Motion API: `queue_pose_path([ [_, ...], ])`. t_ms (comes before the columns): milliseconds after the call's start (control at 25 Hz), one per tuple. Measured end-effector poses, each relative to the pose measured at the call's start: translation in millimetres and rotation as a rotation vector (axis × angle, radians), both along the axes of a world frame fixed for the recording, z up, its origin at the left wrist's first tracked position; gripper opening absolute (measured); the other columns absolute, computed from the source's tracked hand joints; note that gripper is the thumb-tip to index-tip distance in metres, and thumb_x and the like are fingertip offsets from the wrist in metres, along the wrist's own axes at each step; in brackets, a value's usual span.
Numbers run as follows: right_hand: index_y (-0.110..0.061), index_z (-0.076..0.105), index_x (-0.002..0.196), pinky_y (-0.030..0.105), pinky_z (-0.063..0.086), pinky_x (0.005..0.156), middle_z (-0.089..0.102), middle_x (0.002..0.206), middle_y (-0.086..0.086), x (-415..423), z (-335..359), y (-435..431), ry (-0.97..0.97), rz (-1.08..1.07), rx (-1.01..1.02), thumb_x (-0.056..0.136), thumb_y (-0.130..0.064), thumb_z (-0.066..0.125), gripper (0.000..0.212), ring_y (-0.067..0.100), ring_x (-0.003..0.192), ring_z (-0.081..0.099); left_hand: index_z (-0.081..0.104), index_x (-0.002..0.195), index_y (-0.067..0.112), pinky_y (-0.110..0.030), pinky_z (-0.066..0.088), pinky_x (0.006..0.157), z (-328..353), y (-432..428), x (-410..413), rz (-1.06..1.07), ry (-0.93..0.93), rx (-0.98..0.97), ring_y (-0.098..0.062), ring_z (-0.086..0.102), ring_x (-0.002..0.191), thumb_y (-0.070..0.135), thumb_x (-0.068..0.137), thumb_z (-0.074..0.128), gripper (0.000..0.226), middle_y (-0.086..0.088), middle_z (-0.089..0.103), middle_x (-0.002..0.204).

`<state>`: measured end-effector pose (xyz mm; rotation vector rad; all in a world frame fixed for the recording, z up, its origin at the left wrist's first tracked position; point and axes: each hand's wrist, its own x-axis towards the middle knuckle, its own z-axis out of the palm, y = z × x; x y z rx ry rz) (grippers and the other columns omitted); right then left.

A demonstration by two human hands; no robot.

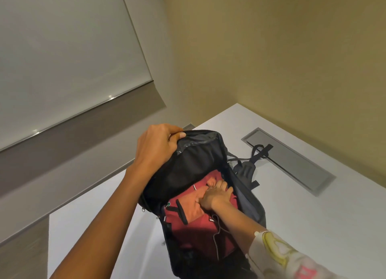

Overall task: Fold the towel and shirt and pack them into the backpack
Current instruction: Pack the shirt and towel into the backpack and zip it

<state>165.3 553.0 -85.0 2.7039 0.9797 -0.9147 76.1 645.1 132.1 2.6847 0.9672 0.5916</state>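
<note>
Two hands pack the backpack (248,205) on the tabletop (313,226): left grip (155,147) pinches its far flap open, right grip (217,195) clutches red cloth (200,230) inside. Next, I'd judge, pressing it flat.

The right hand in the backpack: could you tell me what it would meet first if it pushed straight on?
The right hand digs its fingers into the red cloth, so that cloth comes first; beyond it probably the dark lining of the backpack, though depth is unclear.
</note>
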Motion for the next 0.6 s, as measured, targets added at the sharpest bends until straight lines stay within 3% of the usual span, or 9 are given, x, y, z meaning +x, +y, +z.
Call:
queue_pose_path([
  [80, -0.014, 0.022, 0.153, 0.047, 0.019, 0.113, 0.018, 0.151, 0.016, -1, -12, 1, -0.091, 0.037, -0.029, 0.084, -0.070, 0.051, 0.094, 0.033, 0.137, 0.019, 0.074, 0.106, 0.031, -0.038, 0.053, 0.078, 0, 1, -1, 0.011, -0.013, 0.004, -0.026, 0.066, 0.095, 0.035, 0.094, 0.061, 0.019, 0.003, 0.074, 0.100],
  [160, -0.015, 0.024, 0.152, 0.045, 0.024, 0.110, 0.020, 0.148, 0.014, 1, -18, 1, -0.065, 0.017, -0.015, 0.081, -0.067, 0.059, 0.094, 0.032, 0.134, 0.022, 0.075, 0.106, 0.031, -0.035, 0.052, 0.077, -2, -1, 0, 0.003, -0.018, 0.001, -0.024, 0.066, 0.095, 0.036, 0.093, 0.061, 0.019, 0.004, 0.074, 0.101],
  [280, -0.013, 0.013, 0.154, 0.047, 0.028, 0.108, 0.019, 0.147, 0.011, 5, -26, 4, -0.031, -0.030, 0.045, 0.079, -0.063, 0.064, 0.104, 0.031, 0.133, 0.021, 0.075, 0.107, 0.029, -0.030, 0.046, 0.074, -7, -7, -1, -0.016, -0.024, 0.003, -0.021, 0.065, 0.095, 0.036, 0.094, 0.061, 0.020, 0.006, 0.074, 0.102],
  [360, -0.008, 0.000, 0.155, 0.048, 0.029, 0.107, 0.015, 0.149, 0.011, 4, -33, 7, -0.041, -0.064, 0.088, 0.079, -0.063, 0.065, 0.114, 0.031, 0.133, 0.020, 0.076, 0.105, 0.028, -0.027, 0.040, 0.070, -10, -8, -1, -0.019, -0.037, 0.009, -0.020, 0.065, 0.090, 0.035, 0.093, 0.061, 0.020, 0.006, 0.074, 0.099],
  [480, -0.006, 0.000, 0.155, 0.048, 0.030, 0.105, 0.014, 0.149, 0.013, 4, -39, 15, -0.083, -0.062, 0.061, 0.079, -0.065, 0.064, 0.115, 0.032, 0.132, 0.021, 0.076, 0.101, 0.028, -0.025, 0.036, 0.066, -10, -9, -3, -0.031, -0.066, 0.037, -0.019, 0.063, 0.081, 0.034, 0.093, 0.062, 0.017, 0.007, 0.074, 0.093],
  [600, -0.008, 0.006, 0.155, 0.060, 0.024, 0.104, -0.003, 0.157, 0.025, 3, -37, 27, -0.209, 0.036, -0.104, 0.090, -0.059, 0.049, 0.093, 0.046, 0.140, 0.007, 0.077, 0.100, 0.026, -0.023, 0.035, 0.062, -11, -10, -3, -0.058, -0.077, 0.024, -0.014, 0.058, 0.075, 0.033, 0.092, 0.063, 0.017, 0.008, 0.074, 0.091],
])
